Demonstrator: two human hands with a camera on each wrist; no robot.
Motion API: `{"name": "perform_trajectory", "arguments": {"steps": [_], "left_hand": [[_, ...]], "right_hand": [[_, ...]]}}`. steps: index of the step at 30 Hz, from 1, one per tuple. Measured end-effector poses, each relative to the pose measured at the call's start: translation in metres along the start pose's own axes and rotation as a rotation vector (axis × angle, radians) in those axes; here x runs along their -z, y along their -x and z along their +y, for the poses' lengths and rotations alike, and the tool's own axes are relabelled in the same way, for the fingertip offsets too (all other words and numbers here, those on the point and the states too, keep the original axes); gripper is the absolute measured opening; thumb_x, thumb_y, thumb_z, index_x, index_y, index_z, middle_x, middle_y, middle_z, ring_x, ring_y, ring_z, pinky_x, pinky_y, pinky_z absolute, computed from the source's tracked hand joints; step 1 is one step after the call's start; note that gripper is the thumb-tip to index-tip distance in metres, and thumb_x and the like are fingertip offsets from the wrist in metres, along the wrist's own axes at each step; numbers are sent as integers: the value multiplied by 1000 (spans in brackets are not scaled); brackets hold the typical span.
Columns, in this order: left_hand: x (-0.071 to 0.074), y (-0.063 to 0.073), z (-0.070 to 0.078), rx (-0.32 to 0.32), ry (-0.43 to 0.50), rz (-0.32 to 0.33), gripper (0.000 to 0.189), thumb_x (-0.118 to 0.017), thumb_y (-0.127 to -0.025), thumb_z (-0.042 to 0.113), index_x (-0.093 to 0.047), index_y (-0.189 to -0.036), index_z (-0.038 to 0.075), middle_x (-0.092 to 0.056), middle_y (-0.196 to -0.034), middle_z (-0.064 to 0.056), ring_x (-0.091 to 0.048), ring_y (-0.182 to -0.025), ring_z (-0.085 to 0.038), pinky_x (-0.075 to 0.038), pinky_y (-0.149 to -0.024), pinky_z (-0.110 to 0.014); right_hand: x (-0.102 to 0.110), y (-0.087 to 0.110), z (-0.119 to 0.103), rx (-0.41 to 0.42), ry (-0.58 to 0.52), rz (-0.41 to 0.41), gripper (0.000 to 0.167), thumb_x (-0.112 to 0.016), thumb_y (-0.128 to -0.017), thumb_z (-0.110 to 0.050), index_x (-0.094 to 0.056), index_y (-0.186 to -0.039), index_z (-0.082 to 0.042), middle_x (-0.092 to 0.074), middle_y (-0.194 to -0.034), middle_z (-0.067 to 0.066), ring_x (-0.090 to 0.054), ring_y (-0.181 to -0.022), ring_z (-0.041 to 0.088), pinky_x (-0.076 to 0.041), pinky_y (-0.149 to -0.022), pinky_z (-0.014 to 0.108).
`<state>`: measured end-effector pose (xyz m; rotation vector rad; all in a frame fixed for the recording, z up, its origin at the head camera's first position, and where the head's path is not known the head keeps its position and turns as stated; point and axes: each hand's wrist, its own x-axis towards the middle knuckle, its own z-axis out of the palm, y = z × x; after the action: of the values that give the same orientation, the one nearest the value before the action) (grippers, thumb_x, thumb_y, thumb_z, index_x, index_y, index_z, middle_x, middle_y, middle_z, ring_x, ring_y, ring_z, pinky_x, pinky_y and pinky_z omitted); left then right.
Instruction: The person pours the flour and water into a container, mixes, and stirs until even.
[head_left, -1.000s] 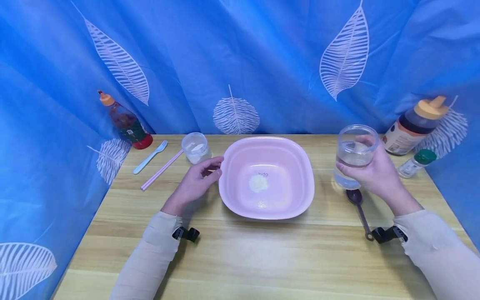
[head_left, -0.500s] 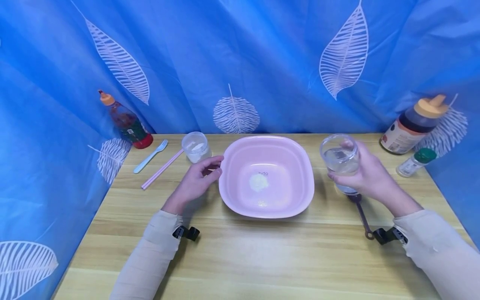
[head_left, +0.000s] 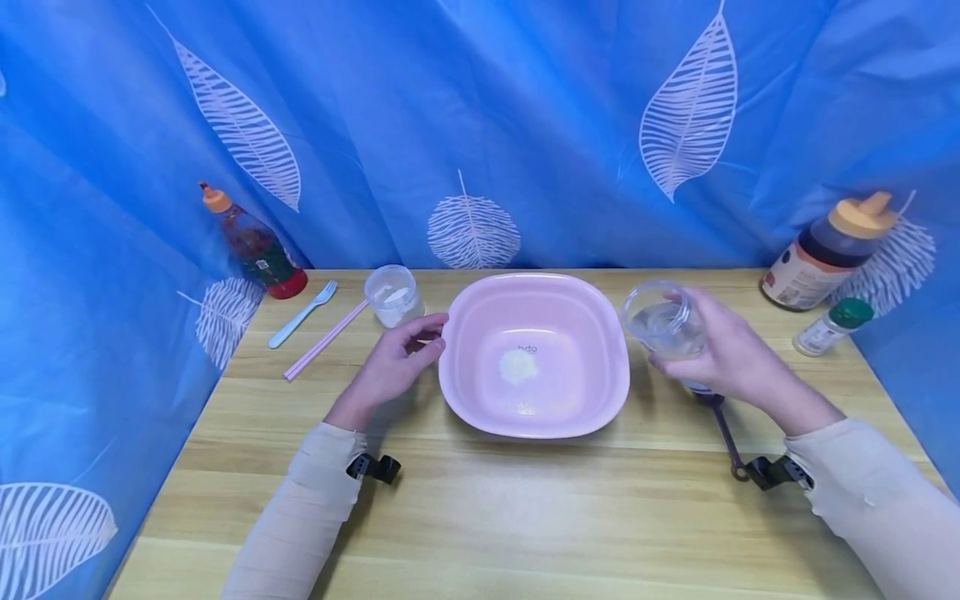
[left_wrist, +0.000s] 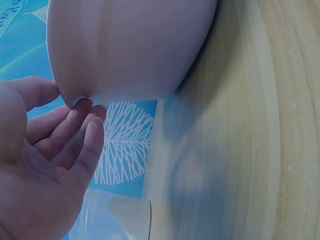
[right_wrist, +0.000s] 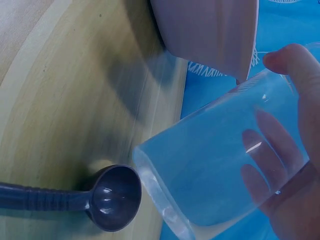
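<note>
A pink basin point(head_left: 534, 421) stands in the middle of the table, with a small heap of white powder point(head_left: 517, 366) on its floor. At its left rim my left hand point(head_left: 396, 360) pinches the edge; the left wrist view shows the thumb and fingertips point(left_wrist: 81, 103) at the rim. My right hand point(head_left: 723, 346) grips a clear plastic cup point(head_left: 663, 329) of clear liquid, held off the table and tilted toward the basin's right side. In the right wrist view, fingers show through the cup point(right_wrist: 215, 155). Below it lies a dark spoon point(right_wrist: 115, 197).
Left of the basin are a small clear tub point(head_left: 393, 297) of white powder, pink chopsticks point(head_left: 324, 342), a light blue fork point(head_left: 302, 315) and a red sauce bottle point(head_left: 258, 246). A dark sauce bottle point(head_left: 821, 254) and a green-capped shaker point(head_left: 831, 327) stand at the right.
My right hand has brought the cup leftward, closer to the basin, and tipped it further toward it. The left hand has stayed at the basin's rim.
</note>
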<state>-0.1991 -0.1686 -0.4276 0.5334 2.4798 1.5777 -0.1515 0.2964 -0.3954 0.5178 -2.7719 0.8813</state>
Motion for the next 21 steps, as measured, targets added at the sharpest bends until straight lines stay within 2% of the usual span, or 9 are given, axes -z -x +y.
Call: {"name": "perform_trajectory", "arguments": {"steps": [4,7,21], "left_hand": [[0,1,0,-9,-3,3,47,-62,-109,14,-57,-153,-1,-70,-138,-21,-65,-126,-36,-53,-107,-50],[0,1,0,-12,-5,0,47,-62,-109,14,-57,-153,0,-70,-138,-20,-65,-126,-35,-54,-105,-47],[0,0,0,-8,-1,1,47,-62,-109,15,-57,-153,0,-70,-138,-21,-65,-127,-35,-53,-107,-49]], "right_hand": [[1,-1,-1,17,27,-45,98,-98,-72,-12,-45,-153,2,-63,-134,32,-67,-113,49,-59,-89,70],[1,-3,-2,6,22,-84,100,-99,-74,-15,-44,-156,0,-63,-137,31,-66,-117,48,-57,-93,71],[9,-6,-10,5,111,-193,97,-96,-78,-24,-44,-156,-2,-62,-143,28,-63,-125,47,-54,-100,71]]}}
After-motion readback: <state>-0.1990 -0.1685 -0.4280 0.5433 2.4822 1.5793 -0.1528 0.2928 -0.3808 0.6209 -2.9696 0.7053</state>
